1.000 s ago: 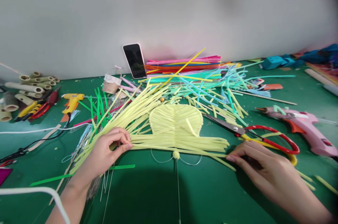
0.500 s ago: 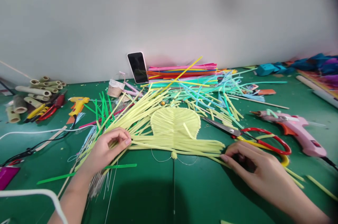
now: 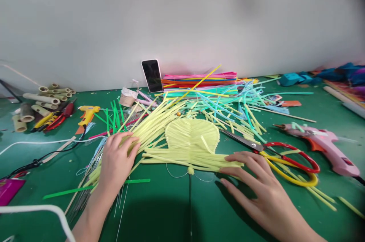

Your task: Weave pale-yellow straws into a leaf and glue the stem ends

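Observation:
A pale yellow leaf-like piece point(image 3: 199, 129) made of pipe cleaners lies mid-table, one short strand sticking up on it. Along its lower edge runs a flat row of pale yellow pipe cleaners point(image 3: 171, 157). My left hand point(image 3: 116, 158) is curled over the left heap of loose pale yellow pipe cleaners point(image 3: 155, 120), its fingers bent around strands. Fingers spread, my right hand point(image 3: 256, 185) rests its fingertips on the row's right ends. A small yellow ball point(image 3: 191, 171) on a thin dark stem point(image 3: 191, 204), with fine wire loops beside it, sits below the row.
Scissors point(image 3: 285, 158) and a pink glue gun point(image 3: 327, 145) lie at right. A yellow glue gun point(image 3: 88, 114), pliers point(image 3: 61, 118) and bamboo pieces point(image 3: 42, 99) are at left. Behind stand a phone point(image 3: 151, 75) and bundled coloured pipe cleaners point(image 3: 199, 78). A white cable point(image 3: 34, 208) crosses the lower left.
My left hand has left the row's left end and moved onto the loose heap. My right hand has opened from a pinch, its fingers now spread over the row's right ends.

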A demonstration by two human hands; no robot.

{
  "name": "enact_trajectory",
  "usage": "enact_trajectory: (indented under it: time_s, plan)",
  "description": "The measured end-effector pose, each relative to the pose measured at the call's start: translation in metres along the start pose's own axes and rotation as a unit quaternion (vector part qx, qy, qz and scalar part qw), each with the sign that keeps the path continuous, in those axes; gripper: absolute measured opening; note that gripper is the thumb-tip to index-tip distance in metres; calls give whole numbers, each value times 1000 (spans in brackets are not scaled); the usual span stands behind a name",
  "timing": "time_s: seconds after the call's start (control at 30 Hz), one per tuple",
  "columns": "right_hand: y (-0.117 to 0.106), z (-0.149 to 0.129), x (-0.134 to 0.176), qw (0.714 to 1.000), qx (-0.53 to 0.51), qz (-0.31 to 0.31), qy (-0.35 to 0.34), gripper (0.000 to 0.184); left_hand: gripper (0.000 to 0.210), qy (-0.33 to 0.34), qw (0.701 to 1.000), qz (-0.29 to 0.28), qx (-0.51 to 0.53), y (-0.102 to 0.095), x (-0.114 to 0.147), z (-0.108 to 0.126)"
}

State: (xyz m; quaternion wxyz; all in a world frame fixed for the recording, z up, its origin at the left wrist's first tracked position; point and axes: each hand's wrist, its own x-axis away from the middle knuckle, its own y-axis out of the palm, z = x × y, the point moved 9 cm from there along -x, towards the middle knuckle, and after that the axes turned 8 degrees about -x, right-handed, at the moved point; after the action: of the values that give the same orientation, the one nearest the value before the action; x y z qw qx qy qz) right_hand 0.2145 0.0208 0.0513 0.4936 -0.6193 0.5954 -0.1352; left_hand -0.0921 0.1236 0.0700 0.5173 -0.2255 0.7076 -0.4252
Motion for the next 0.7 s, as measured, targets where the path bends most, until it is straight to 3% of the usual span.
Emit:
enact_trajectory:
  time_s: [0.23,0.53,0.7]
  plan:
    - [11,2,0,999,-23,-24,21,14,15,1,1000,-2,-22,0,1,2]
    - [11,7,1,998,-40,-27,34,14,12,-29,998,2,46,-4,-1,1]
    - [10,5,1,998,-44,-24,32,15,7,-18,997,43,66,-16,-3,6]
